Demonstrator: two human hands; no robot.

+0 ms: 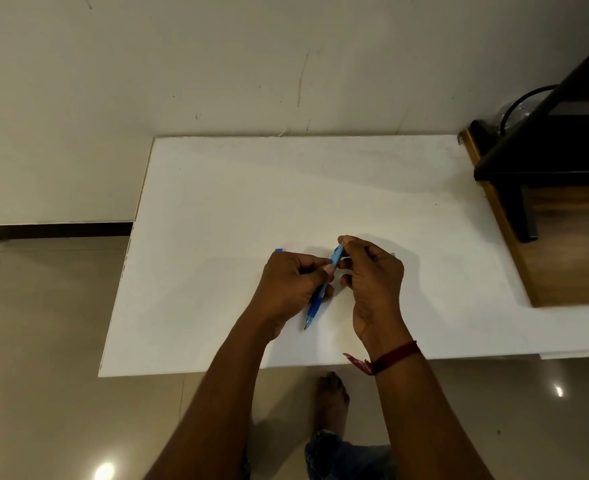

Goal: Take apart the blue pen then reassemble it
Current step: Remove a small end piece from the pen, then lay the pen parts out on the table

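The blue pen is held slanted above the white table, its tip pointing down toward me and its light-blue upper barrel pointing away. My left hand grips the middle of the barrel. My right hand pinches the pen's top end between thumb and fingers. A small blue piece lies on the table just beyond my left hand. Something small and pale peeks out behind my right hand; what it is I cannot tell.
A wooden unit with a dark frame stands at the table's right. The wall runs right behind the table. Tiled floor lies to the left and in front, with a foot under the near edge.
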